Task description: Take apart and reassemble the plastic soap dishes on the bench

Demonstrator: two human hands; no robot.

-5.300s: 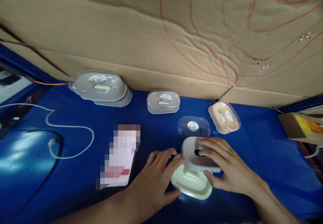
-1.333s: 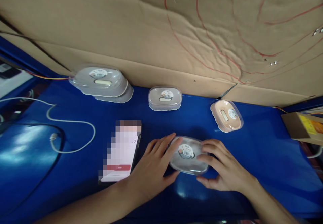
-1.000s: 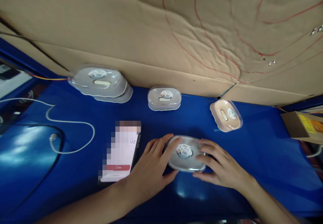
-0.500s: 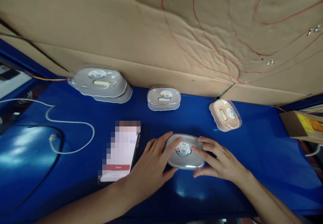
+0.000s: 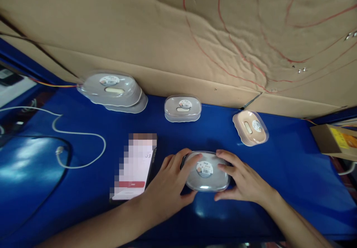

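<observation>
A grey soap box with a clear lid and a round sticker (image 5: 205, 171) lies on the blue table (image 5: 292, 181) in front of me. My left hand (image 5: 170, 181) clasps its left side, fingers curled over the rim and thumb under the near edge. My right hand (image 5: 242, 179) grips its right side the same way, fingertips on the lid. Both hands press on the closed box together.
A phone (image 5: 135, 167) lies just left of my left hand. Further back stand a grey lidded box (image 5: 182, 108), a pink lidded box (image 5: 250, 127) and stacked larger boxes (image 5: 111, 90). A white cable (image 5: 72, 143) loops at left; a cardboard carton (image 5: 334, 140) sits at right.
Five seconds ago the grey insert was being set on a cream base with the clear lid lying apart. Now the lid covers the box, and both hands have closed further round it.
</observation>
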